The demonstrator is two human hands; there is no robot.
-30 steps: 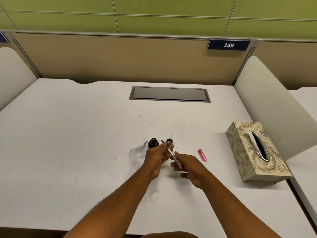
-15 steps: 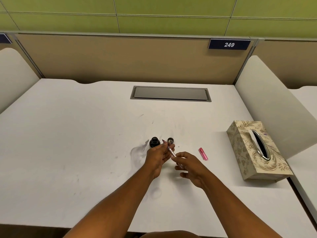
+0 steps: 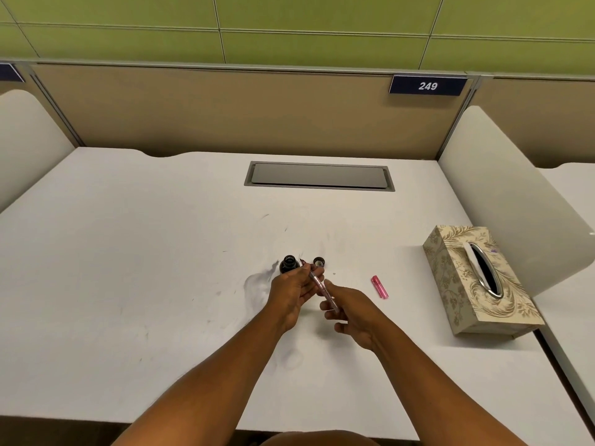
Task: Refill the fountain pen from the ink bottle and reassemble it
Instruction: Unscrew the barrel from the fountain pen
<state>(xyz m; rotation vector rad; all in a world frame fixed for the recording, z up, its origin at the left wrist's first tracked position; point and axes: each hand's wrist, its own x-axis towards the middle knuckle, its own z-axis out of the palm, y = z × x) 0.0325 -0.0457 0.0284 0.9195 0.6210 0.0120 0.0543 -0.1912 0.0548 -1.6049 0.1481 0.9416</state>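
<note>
A slim pink translucent fountain pen [image 3: 321, 287] slants between both hands, its nib pointing up-left toward the ink bottle. My left hand [image 3: 294, 292] pinches its front part just behind the nib. My right hand [image 3: 349, 309] holds the rear end with curled fingers. The small dark ink bottle [image 3: 288, 263] stands uncapped just beyond my left hand. Its black cap [image 3: 318, 261] lies on the desk to the right of it. A pink pen cap [image 3: 380, 286] lies on the desk farther right.
A patterned tissue box [image 3: 476, 281] stands at the right on the white desk [image 3: 145, 268]. A grey cable hatch [image 3: 318, 176] is set in the desk's far middle. White dividers flank both sides. Smudges mark the desk left of the bottle.
My right hand has shifted slightly along the pen's rear end; the pen stays slanted in both hands near the bottle. Otherwise nothing has moved.
</note>
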